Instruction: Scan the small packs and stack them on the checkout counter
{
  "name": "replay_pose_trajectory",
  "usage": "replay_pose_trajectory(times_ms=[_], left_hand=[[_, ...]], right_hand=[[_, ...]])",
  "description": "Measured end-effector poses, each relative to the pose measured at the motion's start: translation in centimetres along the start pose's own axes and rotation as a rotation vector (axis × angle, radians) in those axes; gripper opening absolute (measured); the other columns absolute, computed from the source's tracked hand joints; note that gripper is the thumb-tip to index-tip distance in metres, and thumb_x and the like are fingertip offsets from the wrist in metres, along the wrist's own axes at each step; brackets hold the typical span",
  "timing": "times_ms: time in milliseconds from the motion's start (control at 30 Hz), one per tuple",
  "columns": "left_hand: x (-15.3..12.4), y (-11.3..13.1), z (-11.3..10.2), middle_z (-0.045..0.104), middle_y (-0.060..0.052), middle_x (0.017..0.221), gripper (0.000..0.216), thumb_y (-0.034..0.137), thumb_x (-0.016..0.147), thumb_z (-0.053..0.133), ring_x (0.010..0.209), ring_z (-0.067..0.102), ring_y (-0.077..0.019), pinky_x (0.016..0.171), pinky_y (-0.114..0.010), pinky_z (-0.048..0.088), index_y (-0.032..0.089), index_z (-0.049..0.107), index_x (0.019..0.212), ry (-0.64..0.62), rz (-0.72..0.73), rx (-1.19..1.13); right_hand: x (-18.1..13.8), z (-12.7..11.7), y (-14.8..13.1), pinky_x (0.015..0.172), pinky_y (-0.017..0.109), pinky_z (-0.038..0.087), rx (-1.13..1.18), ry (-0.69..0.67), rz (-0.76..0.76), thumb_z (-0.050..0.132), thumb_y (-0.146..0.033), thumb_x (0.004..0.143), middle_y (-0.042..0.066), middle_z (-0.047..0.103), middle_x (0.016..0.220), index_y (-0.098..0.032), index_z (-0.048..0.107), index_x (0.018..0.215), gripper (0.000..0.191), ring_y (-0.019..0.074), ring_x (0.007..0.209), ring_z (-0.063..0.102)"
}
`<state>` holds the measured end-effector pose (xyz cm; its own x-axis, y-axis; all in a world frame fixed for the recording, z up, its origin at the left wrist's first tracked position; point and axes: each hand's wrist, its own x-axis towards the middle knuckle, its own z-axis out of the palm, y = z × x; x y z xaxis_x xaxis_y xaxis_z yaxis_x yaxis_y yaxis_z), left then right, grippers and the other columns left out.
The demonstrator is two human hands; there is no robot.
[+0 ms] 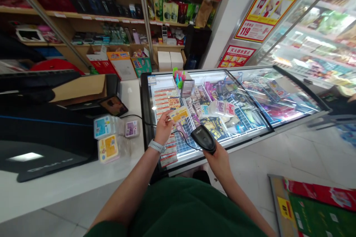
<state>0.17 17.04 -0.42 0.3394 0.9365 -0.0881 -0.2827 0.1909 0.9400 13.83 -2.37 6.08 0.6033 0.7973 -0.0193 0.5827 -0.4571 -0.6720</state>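
Note:
My left hand (164, 127), with a pale watch (157, 146) on the wrist, grips a flat yellow-labelled package (179, 114) by its near left edge. It is held over the glass-topped chest freezer (150, 118). In my right hand (218, 157) is a black handheld barcode scanner (204, 137), its head tilted toward the package. A black cable (183, 137) runs from the scanner past my left hand to the counter. Beyond the scanner, several clear packs with blue, purple and red labels (219, 107) rest on the freezer glass.
On the white counter (130, 100) at left stand packs with blue (102, 127), yellow (108, 147) and purple labels (131, 129), beside a dark monitor (41, 137). Shelves (97, 17) and open cartons (119, 63) line the back. A green and red box display (319, 203) stands at lower right.

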Motion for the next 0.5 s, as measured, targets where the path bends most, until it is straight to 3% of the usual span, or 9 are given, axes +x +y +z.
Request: replay_pose_trajectory(times_ms=[267, 500], left_hand=[[0.2, -1.5, 0.3, 0.067, -0.008, 0.112, 0.049, 0.020, 0.073, 0.063, 0.099, 0.066, -0.0202, 0.076, -0.032, 0.057, 0.019, 0.054, 0.121, -0.011, -0.025, -0.031], [0.3, -1.8, -0.6, 0.067, -0.007, 0.112, 0.049, 0.021, 0.072, 0.063, 0.098, 0.066, -0.0204, 0.073, -0.030, 0.057, 0.020, 0.054, 0.120, 0.007, -0.031, -0.015]], right_hand=[[-0.2, 0.1, 0.6, 0.069, 0.029, 0.045, 0.008, -0.024, 0.024, 0.057, -0.027, 0.074, 0.004, 0.068, 0.083, -0.019, 0.062, 0.095, 0.023, 0.0224, 0.077, 0.062], [0.0, 0.4, 0.1, 0.069, 0.029, 0.045, -0.009, -0.038, 0.043, 0.054, -0.026, 0.072, 0.003, 0.068, 0.081, -0.019, 0.062, 0.094, 0.024, 0.0223, 0.077, 0.063]])
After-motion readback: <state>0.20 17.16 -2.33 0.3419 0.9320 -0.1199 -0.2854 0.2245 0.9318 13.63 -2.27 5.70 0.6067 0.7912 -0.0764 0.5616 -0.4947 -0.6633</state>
